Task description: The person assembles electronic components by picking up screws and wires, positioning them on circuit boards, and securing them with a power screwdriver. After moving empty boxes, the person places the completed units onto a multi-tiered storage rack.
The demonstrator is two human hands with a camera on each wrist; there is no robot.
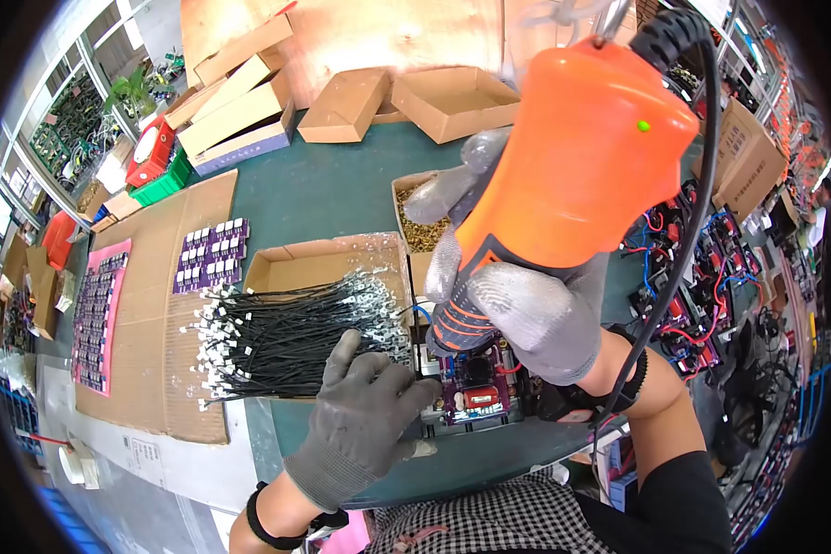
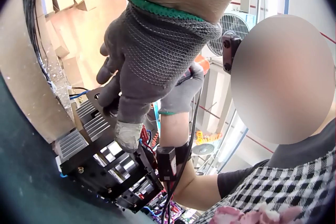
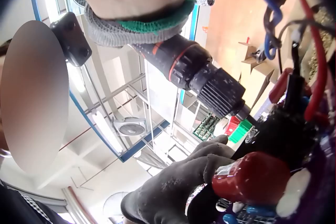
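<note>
My gloved right hand point(image 1: 535, 314) grips a large orange electric screwdriver point(image 1: 582, 157), which points down at a purple circuit board point(image 1: 478, 403) with red and black components. In the right wrist view, the black screwdriver nose point(image 3: 220, 92) ends in a thin bit close at the components. The board sits on a black-framed assembly point(image 2: 105, 169) with metal heat sink fins point(image 2: 92, 119). At the assembly's left end, my gloved left hand point(image 1: 353, 425) holds it between index finger and thumb, the other fingers spread toward the cables. The right hand and screwdriver hide part of the board.
Black cables with white connectors point(image 1: 286, 342) lie over an open carton point(image 1: 286, 268). Brass-coloured small parts fill another box point(image 1: 417, 226). Purple boards point(image 1: 210, 257) lie on cardboard at left. Wired assemblies point(image 1: 692, 295) crowd the right; the screwdriver's black cord point(image 1: 683, 231) hangs across there.
</note>
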